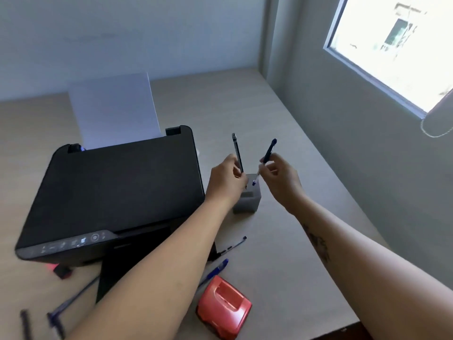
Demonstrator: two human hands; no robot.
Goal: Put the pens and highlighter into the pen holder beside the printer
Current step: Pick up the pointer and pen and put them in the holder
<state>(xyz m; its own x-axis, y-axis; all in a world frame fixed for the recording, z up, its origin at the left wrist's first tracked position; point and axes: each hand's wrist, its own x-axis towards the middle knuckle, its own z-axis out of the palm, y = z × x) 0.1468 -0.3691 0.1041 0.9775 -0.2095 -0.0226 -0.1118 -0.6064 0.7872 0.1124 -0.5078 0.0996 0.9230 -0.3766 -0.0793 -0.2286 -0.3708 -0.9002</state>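
- From the head view, the grey pen holder (247, 200) stands on the desk (282, 241) just to the right of the black printer (117, 190), and both hands meet right above it.
- The left hand (226, 179) is pinched shut around a black pen (237, 153), held almost upright, its lower end hidden behind the fingers at the holder's near-left rim.
- The right hand (279, 176) is closed in a fingertip pinch on a blue pen (266, 159), which leans away from the printer, with its tip just at the holder's mouth.
- I judge the step to be lowering both pens in together. To do it well, the blue pen wants straightening over the opening before it goes down, so the tip does not catch the rim and tip the holder.
- Feeding one pen slightly ahead of the other would keep the two from crossing in that small mouth; each pinch should open only once its tip is well inside.
- More pens lie in front of the printer: a thin dark pen (232, 246) and a blue capped pen (214, 269) near its front right corner, beside a red hole punch (224, 307), and more blurred pens (61, 307) toward its front left.
- A red and black thing (62, 271) by the printer's front edge may be the highlighter; I cannot tell.
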